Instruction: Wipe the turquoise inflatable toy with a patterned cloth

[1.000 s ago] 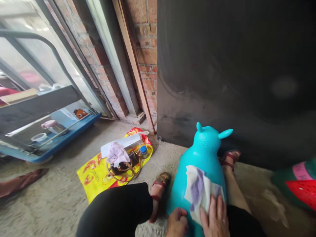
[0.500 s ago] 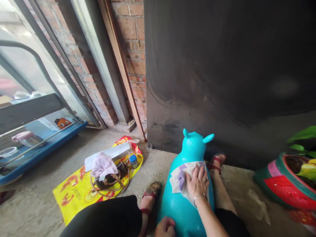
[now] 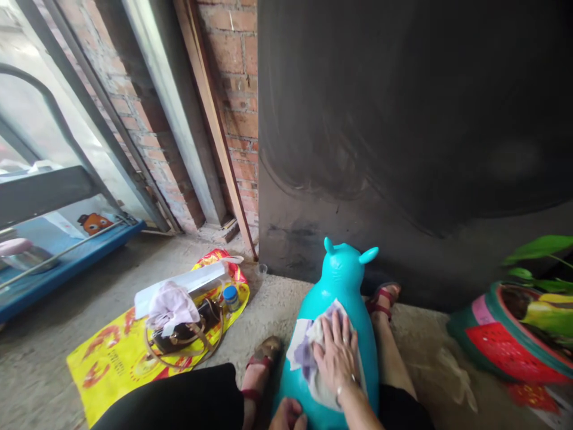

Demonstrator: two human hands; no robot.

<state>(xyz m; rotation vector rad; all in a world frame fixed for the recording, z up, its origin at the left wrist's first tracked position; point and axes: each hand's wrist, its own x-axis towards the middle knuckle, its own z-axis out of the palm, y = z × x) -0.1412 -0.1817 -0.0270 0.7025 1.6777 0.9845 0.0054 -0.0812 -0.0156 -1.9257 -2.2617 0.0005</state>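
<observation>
A turquoise inflatable animal toy (image 3: 341, 280) with two ears stands on the concrete floor between my legs. My right hand (image 3: 336, 357) lies flat on a white and purple cloth (image 3: 301, 352), pressing it against the toy's back. At the bottom edge, my left hand (image 3: 287, 417) rests against the toy's lower left side, mostly cut off by the frame. My sandalled feet (image 3: 262, 358) sit on either side of the toy.
A yellow printed bag (image 3: 114, 370) lies on the floor to the left, bearing a brown handbag (image 3: 188, 334), a pink cloth, a white box and a small blue-capped jar (image 3: 231, 296). A dark panel (image 3: 403, 149) stands behind the toy. A watermelon-painted plant pot (image 3: 496, 340) sits at right, a blue cart (image 3: 67, 269) at left.
My right hand slid the cloth up the toy's back, then slightly down and left. The view shifted right, bringing the plant pot into sight.
</observation>
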